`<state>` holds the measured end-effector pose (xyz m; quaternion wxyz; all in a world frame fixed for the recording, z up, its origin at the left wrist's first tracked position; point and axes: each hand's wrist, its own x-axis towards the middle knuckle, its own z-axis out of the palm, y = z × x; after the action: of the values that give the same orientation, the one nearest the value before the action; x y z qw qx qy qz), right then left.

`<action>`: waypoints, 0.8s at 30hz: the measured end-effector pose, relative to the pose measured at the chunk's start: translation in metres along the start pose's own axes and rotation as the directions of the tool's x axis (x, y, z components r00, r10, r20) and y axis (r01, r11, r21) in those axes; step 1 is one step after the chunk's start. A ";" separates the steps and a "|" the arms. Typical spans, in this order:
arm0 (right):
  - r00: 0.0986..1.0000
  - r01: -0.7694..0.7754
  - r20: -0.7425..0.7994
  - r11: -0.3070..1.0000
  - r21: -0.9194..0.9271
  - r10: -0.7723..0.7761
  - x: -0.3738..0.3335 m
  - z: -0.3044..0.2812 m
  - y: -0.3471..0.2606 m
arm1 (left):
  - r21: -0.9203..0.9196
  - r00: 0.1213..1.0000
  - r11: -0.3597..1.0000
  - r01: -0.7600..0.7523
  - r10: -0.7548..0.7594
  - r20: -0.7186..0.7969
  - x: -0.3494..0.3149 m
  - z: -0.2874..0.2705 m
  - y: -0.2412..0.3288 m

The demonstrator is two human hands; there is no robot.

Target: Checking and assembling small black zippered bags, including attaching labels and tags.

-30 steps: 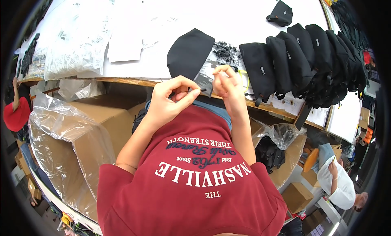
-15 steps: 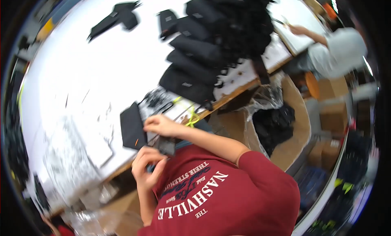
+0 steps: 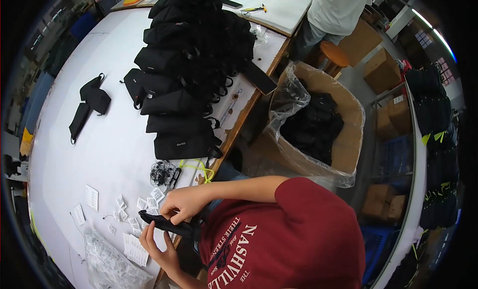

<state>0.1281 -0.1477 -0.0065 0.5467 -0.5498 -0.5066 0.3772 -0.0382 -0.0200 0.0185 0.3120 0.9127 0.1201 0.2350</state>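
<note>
A small black fabric pouch point(image 3: 172, 226) is held at the table's near edge, turned narrow side up. Below its far end, my left hand point(image 3: 160, 246) grips it between thumb and fingers. My right hand point(image 3: 186, 203) is closed on its upper edge, with bent fingers pinching the fabric; the fingertips are partly hidden. Small white printed tags point(image 3: 152, 204) lie scattered just beyond the pouch. A tangle of thin black cords point(image 3: 163, 173) sits farther off, beside a bright yellow-green cord point(image 3: 199, 169).
A long pile of black pouches point(image 3: 174, 109) covers the table's right side. Several more pouches point(image 3: 89, 102) lie at left. A clear bag of tags point(image 3: 107, 261) rests near left. At right stands a plastic-lined carton point(image 3: 348, 134) holding black items; beyond it, a person in a white top point(image 3: 341, 10).
The view has swung, showing more of the table and pile. The pouch, earlier showing its broad face, is now edge-on. My right hand has moved onto its upper edge; my left now grips below.
</note>
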 end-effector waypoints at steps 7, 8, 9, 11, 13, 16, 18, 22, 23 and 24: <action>0.999 -0.023 0.022 0.999 0.025 0.023 -0.001 -0.004 0.002 | 0.036 0.982 0.997 -0.067 0.059 0.181 -0.003 -0.008 -0.003; 1.000 -0.012 0.009 0.999 0.036 0.011 -0.001 -0.004 0.001 | -0.065 0.975 0.998 -0.002 0.016 0.222 -0.005 -0.008 -0.006; 1.000 -0.009 0.017 0.999 0.037 0.008 0.000 -0.003 0.002 | -0.100 0.974 0.993 0.054 -0.030 0.223 -0.007 -0.006 -0.007; 0.990 -0.102 0.107 0.993 0.063 0.095 -0.001 -0.002 0.008 | -0.081 0.977 0.996 0.045 -0.027 0.213 -0.005 -0.004 -0.001; 0.993 -0.052 0.108 0.998 0.043 0.047 -0.002 -0.001 0.008 | -0.037 0.974 0.999 0.030 -0.021 0.228 0.000 -0.004 0.009; 0.994 -0.018 0.109 0.999 0.031 0.014 -0.004 0.001 0.011 | -0.032 0.968 0.999 -0.026 0.033 0.247 -0.002 -0.003 0.000; 0.993 -0.029 0.116 0.999 0.038 0.025 -0.004 0.000 0.011 | -0.030 0.971 0.999 -0.018 0.025 0.237 -0.004 -0.002 0.001; 0.989 -0.034 0.145 0.994 0.108 0.018 -0.003 0.002 0.015 | -0.036 0.981 0.999 -0.017 0.024 0.192 -0.010 0.002 -0.004; 0.979 -0.102 0.191 0.983 0.154 0.072 -0.003 0.001 0.014 | -0.036 0.983 0.999 -0.012 0.019 0.184 -0.011 0.003 -0.004; 0.963 -0.171 0.239 0.966 0.194 0.123 -0.003 0.001 0.012 | -0.072 0.991 0.997 -0.007 0.017 0.135 -0.012 0.003 -0.004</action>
<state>0.1286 -0.1489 -0.0191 0.5118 -0.4780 -0.4794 0.5289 -0.0468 -0.0227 0.0092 0.3505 0.9155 0.0845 0.1785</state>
